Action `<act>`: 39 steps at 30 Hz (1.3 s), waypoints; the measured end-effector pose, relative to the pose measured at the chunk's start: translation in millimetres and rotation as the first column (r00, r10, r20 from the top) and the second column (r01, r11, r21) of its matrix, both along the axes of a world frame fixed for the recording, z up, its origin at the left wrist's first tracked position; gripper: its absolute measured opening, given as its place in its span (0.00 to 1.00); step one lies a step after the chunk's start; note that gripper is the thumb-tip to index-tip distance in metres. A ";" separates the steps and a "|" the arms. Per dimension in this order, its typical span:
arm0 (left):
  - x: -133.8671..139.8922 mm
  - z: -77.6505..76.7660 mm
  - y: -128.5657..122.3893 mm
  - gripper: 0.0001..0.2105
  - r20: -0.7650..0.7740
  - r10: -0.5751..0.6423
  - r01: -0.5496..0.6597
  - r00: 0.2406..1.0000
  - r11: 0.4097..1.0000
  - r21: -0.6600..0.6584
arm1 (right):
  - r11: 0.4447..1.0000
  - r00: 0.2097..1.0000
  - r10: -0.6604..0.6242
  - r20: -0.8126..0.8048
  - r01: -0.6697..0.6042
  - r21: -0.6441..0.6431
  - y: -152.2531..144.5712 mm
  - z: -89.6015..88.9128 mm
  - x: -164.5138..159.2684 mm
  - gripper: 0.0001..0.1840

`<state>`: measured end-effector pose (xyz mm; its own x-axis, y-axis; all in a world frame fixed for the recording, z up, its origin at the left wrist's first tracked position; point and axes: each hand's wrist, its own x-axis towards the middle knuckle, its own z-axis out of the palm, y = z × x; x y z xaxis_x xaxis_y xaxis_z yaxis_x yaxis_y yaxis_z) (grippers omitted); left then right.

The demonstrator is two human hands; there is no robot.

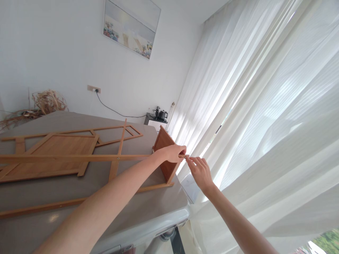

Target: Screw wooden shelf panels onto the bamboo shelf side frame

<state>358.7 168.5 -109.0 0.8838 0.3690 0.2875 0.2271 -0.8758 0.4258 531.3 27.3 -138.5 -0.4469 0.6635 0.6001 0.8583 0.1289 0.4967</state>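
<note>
A long wooden frame [60, 158] stands on the grey tabletop, its upper rail running right to a brown wooden panel [165, 141] that stands upright across its end. My left hand [175, 153] is closed around the end of that rail, just past the panel. My right hand [200, 171] touches the rail's tip with thumb and forefinger pinched together. Anything between those fingertips is too small to make out. The frame's lower rail [156, 187] lies on the tabletop, and a crosspiece [113, 169] joins the upper rail.
More wooden parts lie behind the frame, among them a wide panel [66, 148] and a ladder-like side piece [132, 131]. Dried plant stalks [50, 100] rest at the far left. A kettle [163, 114] sits on a small cabinet at the back. White curtains [254, 106] hang close on the right.
</note>
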 end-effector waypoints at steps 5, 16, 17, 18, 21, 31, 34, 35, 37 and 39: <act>-1.3 2.0 -2.4 0.10 -0.003 0.015 -0.015 1.000 1.000 0.017 | 1.000 0.997 0.008 -0.081 -0.009 -0.014 -0.5 0.7 -4.3 0.13; -0.8 2.8 -4.8 0.10 0.004 0.020 -0.020 1.000 1.000 0.023 | 1.000 0.990 0.012 -0.138 -0.016 -0.025 -0.4 4.2 -6.8 0.10; -0.9 2.7 -4.6 0.10 0.003 0.019 -0.020 1.000 0.999 0.025 | 1.000 0.995 0.016 -0.103 -0.019 -0.025 -0.3 3.6 -5.5 0.11; -1.1 2.5 -4.3 0.10 0.003 0.019 -0.019 1.000 1.000 0.025 | 0.999 0.998 0.023 -0.066 -0.024 -0.027 -0.3 3.0 -4.0 0.13; -2.0 2.0 -3.5 0.10 0.005 0.012 -0.012 1.000 1.000 0.021 | 0.999 0.999 0.036 -0.012 -0.036 -0.029 -1.3 1.0 0.5 0.16; 1.4 -0.1 -1.1 0.10 0.011 0.008 -0.008 1.000 1.000 0.010 | 1.000 0.984 0.019 -0.175 -0.023 -0.021 -3.0 -6.2 2.1 0.10; 2.0 -1.1 0.2 0.10 0.014 0.003 -0.003 1.000 1.000 0.002 | 1.000 0.984 0.003 -0.179 -0.009 -0.030 -0.8 -6.3 0.9 0.10; 2.1 -1.4 0.6 0.09 0.017 0.002 -0.002 1.000 1.000 -0.001 | 0.999 0.984 -0.002 -0.179 -0.004 -0.034 -0.5 -6.0 0.6 0.10; 2.4 -2.1 1.4 0.09 0.027 0.002 -0.002 1.000 1.000 0.001 | 0.999 0.983 -0.007 -0.184 0.000 -0.040 -0.4 -5.1 -0.1 0.10; 2.5 -2.5 1.8 0.09 0.037 -0.004 0.004 0.999 1.000 0.006 | 0.999 0.980 -0.005 -0.200 -0.002 -0.033 -1.1 -4.2 -1.3 0.10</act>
